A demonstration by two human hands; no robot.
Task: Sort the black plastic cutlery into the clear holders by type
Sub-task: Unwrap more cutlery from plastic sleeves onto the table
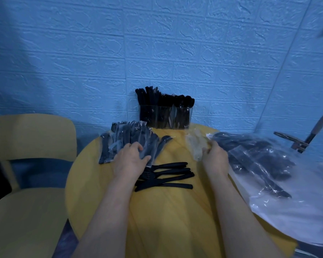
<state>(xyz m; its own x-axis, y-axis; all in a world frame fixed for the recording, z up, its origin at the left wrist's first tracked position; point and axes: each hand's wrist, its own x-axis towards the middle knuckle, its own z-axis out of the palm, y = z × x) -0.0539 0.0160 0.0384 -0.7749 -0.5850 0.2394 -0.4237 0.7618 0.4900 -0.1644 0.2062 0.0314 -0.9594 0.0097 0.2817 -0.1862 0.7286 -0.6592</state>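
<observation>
A clear holder (164, 116) full of black knives, forks and spoons stands at the table's far edge against the wall. To its left lies a pile of wrapped cutlery packets (131, 138); my left hand (131, 158) grips one packet at the pile's near edge. Several loose black forks and knives (166, 175) lie in the table's middle, just right of my left wrist. My right hand (214, 157) pinches an empty clear wrapper (196, 146). On the right lies a big clear plastic bag (259, 161) with more black cutlery inside.
The round yellow table (175, 211) is small. A yellow chair (26, 164) stands close on the left. A metal clamp with a rod (304, 138) sits at the far right. The blue brick-pattern wall is right behind the holder.
</observation>
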